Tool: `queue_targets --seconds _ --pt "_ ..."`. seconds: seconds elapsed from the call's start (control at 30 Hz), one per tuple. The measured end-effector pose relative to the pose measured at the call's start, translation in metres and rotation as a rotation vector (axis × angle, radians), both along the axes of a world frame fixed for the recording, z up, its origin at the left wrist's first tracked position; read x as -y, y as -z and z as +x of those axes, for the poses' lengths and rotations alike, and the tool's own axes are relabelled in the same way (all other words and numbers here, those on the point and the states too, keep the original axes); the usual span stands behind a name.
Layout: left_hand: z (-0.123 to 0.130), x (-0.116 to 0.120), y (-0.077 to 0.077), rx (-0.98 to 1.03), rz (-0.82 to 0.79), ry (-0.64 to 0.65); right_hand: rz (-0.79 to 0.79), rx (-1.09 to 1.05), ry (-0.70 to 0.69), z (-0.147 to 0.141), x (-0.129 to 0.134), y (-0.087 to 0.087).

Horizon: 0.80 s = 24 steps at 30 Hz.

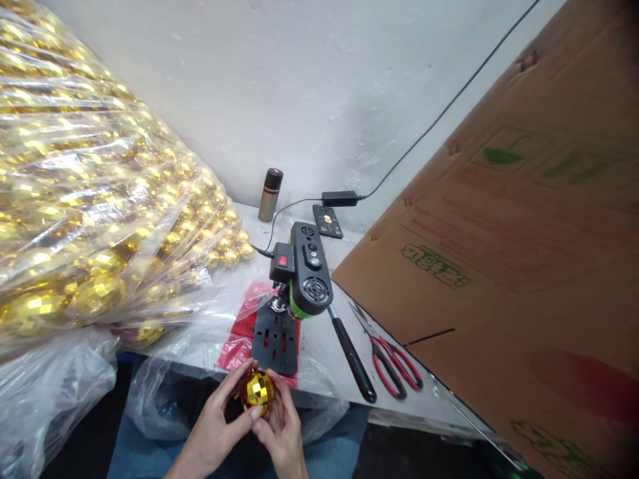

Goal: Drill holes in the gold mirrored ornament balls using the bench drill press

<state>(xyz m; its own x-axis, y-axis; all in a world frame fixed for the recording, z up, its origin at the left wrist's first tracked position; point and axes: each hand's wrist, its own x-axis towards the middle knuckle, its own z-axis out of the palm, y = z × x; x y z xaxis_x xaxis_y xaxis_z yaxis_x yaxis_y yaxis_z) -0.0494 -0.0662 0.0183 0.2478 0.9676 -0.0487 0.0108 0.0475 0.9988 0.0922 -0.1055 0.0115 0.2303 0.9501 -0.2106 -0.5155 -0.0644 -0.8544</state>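
Between both hands, at the front edge of the table, is a shiny gold mirrored ball (257, 391). My left hand (223, 418) wraps its left side, with the thumb on its lower face. My right hand (282, 420) holds the ball from the right, fingers curled round it. Just beyond the hands stands a small black and green drill-press-like machine (312, 269) on a slotted black base plate (274, 339), which rests on a red plastic sheet (239, 339).
A big clear bag of gold balls (100, 199) fills the left. Right of the machine lie a black-handled tool (353, 359) and red-handled scissors (392, 362). A spray can (270, 195), phone (327, 221) and power adapter (340, 198) are behind. A large cardboard box (499, 253) stands right.
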Motion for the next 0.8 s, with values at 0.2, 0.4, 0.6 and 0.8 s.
queue_targets --seconds 0.2,0.4,0.6,0.8 --pt "0.009 0.002 0.005 0.069 -0.11 -0.042 0.024 0.017 -0.078 0.006 0.001 0.015" --pt "0.009 -0.002 -0.011 0.176 -0.272 -0.025 0.044 0.111 -0.141 0.016 0.006 0.022" --pt "0.009 -0.006 -0.019 0.166 -0.355 -0.073 -0.004 0.1 -0.019 0.01 0.006 0.002" --pt "-0.006 -0.022 -0.026 0.004 -0.287 -0.149 -0.078 0.133 -0.008 0.034 0.041 0.006"
